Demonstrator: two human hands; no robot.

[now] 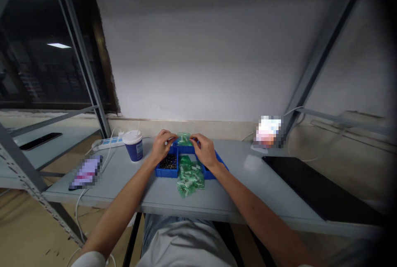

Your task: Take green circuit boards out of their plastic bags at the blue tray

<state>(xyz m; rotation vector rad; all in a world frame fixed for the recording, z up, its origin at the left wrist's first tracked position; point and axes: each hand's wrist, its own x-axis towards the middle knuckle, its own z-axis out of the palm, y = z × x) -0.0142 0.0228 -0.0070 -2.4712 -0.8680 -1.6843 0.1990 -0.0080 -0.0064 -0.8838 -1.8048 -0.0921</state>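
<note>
Landmark: blue tray (182, 150), mid-table, w/ compartments.
Green bags: pile (189, 176) spills from tray's front edge toward person, prob. for easy reach.
Held bag (183, 138): over tray's far edge, btwn both hands.
Left hand (161, 145): fingers curled, pinching bag's left end.
Right hand (203, 149): fingers curled, pinching right end.
Dark bits (168, 162): tray's left compartment.
Cup (133, 145): left of tray.

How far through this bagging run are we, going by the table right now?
Done: a heap of small green bags lies at the table's near edge. In hand: left hand and right hand together hold one green bag over the blue tray. Left: dark small parts remain in the tray's left compartment.
</note>
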